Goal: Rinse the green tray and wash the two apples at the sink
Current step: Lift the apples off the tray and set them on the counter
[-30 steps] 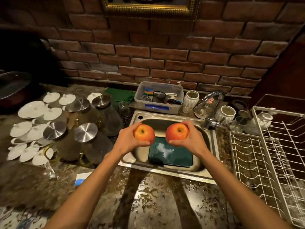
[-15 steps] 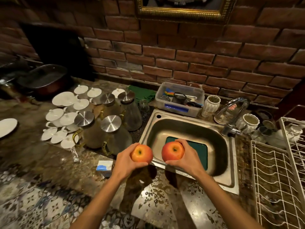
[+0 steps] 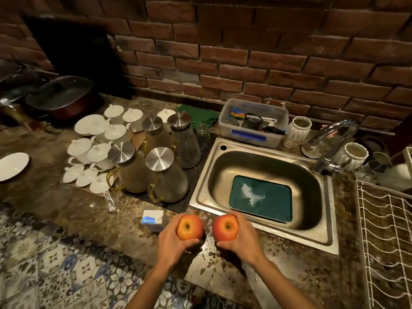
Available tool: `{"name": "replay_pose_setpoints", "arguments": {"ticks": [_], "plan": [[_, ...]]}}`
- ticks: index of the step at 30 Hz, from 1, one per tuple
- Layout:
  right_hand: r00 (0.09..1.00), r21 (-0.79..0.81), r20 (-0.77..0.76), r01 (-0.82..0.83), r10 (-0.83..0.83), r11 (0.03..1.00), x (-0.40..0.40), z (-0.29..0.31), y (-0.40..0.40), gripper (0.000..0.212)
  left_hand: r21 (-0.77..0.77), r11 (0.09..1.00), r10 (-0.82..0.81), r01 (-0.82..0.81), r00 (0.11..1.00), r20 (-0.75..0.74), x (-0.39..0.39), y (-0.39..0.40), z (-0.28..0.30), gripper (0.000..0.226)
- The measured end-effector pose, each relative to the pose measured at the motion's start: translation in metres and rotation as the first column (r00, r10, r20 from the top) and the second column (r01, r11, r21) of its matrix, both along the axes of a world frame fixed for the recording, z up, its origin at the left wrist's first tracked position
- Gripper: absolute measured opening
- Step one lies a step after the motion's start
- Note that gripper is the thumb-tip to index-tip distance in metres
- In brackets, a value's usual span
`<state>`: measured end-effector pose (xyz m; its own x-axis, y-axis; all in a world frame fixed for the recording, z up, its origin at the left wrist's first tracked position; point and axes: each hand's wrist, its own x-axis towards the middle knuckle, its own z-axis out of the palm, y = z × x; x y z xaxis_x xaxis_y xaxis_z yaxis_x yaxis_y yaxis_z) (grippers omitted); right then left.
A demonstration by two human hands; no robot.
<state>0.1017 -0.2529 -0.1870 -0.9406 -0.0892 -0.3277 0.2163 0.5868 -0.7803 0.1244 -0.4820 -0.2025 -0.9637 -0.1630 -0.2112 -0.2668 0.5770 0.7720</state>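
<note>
Over counter | left hand [image 3: 172,239] grips left apple [image 3: 189,227], right hand [image 3: 242,238] right apple [image 3: 225,227] | dimples up

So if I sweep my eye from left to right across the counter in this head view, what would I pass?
White plate → white lidded cups → steel-lidded glass jugs → sink holding the green tray → tap → white wire dish rack.
</note>
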Motion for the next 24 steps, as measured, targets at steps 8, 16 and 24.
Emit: {"name": "replay_pose_setpoints", "arguments": {"ticks": [8,16,24], "plan": [[0.998,0.037,0.03,0.056,-0.057,0.998,0.014,-0.033,-0.019,0.093,0.035,0.999,0.008,-0.008,1.0,0.009,-0.009,-0.01,-0.032,0.087],[0.995,0.036,0.028,0.094,-0.095,0.995,0.02,-0.048,-0.032,0.093,0.055,0.998,-0.017,0.015,1.0,0.025,-0.018,-0.019,-0.044,0.088],[0.993,0.004,0.036,0.109,-0.109,0.994,0.03,-0.052,-0.033,0.099,0.0,0.997,-0.071,0.071,0.997,0.011,-0.021,-0.019,-0.05,0.092]]}}
